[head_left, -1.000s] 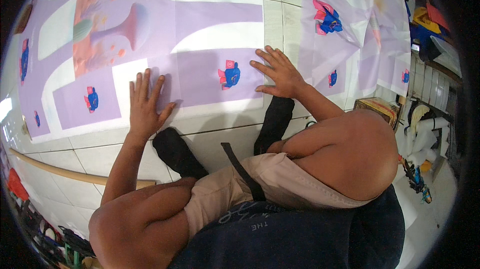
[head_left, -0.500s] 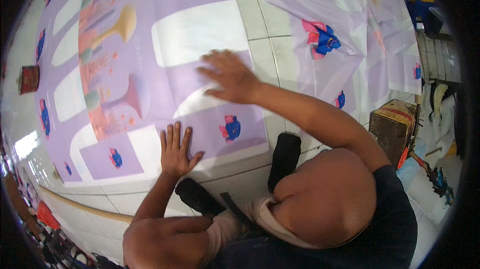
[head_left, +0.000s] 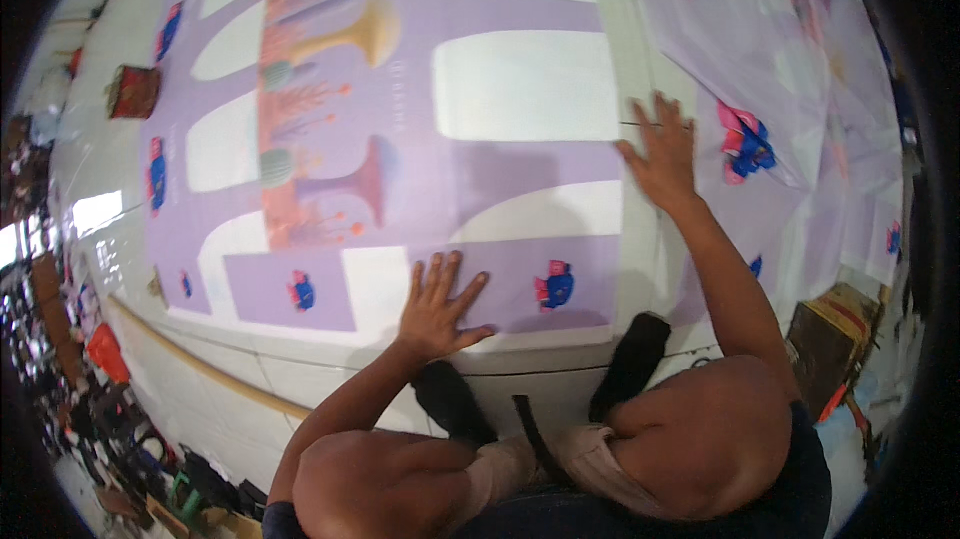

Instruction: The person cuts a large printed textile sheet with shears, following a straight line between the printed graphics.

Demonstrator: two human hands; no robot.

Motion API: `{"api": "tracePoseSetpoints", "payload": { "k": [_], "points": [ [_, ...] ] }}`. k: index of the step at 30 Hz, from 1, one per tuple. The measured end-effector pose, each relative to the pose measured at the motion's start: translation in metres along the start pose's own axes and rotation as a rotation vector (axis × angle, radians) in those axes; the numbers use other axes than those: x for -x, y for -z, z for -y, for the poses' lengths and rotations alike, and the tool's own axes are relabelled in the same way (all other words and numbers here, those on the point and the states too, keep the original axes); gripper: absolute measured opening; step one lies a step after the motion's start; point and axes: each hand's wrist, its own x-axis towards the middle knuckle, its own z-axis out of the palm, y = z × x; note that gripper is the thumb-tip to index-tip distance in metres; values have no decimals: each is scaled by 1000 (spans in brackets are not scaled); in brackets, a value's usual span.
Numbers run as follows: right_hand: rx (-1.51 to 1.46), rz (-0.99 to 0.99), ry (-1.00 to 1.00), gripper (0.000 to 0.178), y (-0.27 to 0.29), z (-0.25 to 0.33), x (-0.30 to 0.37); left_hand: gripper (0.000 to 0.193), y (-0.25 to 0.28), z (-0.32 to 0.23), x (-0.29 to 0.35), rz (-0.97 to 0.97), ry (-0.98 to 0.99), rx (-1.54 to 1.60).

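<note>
A large lilac printed sheet with white arch shapes, blue-and-pink motifs and a coral band lies spread on the tiled floor. My left hand rests on its near edge, palm down with fingers apart, holding nothing. My right hand is open with fingers spread at the sheet's right edge, over the strip of tile beside it. Whether it touches the floor I cannot tell. To its right lies a second lilac sheet, wrinkled and folded over, with similar motifs.
A reddish-brown block sits by the sheet's far-left edge. A worn wooden box stands at right, near an orange-handled tool. A long pale stick lies at left. My feet in black are close to the sheet's near edge.
My right hand has moved from above the printed sheet rightward to its edge. My left hand stays flat on the near edge. The whole view has shifted, so the sheets appear further right.
</note>
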Motion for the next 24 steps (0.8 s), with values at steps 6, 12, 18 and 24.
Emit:
{"api": "tracePoseSetpoints", "payload": {
  "k": [6, 12, 18, 24],
  "points": [
    [-190, -125, 195, 63, 2, 10, 80, 74, 38, 32, 25, -469, 169, 297],
    [-253, 26, 398, 61, 7, 26, 155, 65, 29, 144, 116, -1024, 1209, 271],
    [-184, -28, 244, 58, 4, -17, 162, 74, 29, 152, 159, -1228, 1556, 1247],
    [-2, -301, -138, 60, 2, -74, 146, 70, -8, 181, 236, -1031, 1627, 183]
  ]
}}
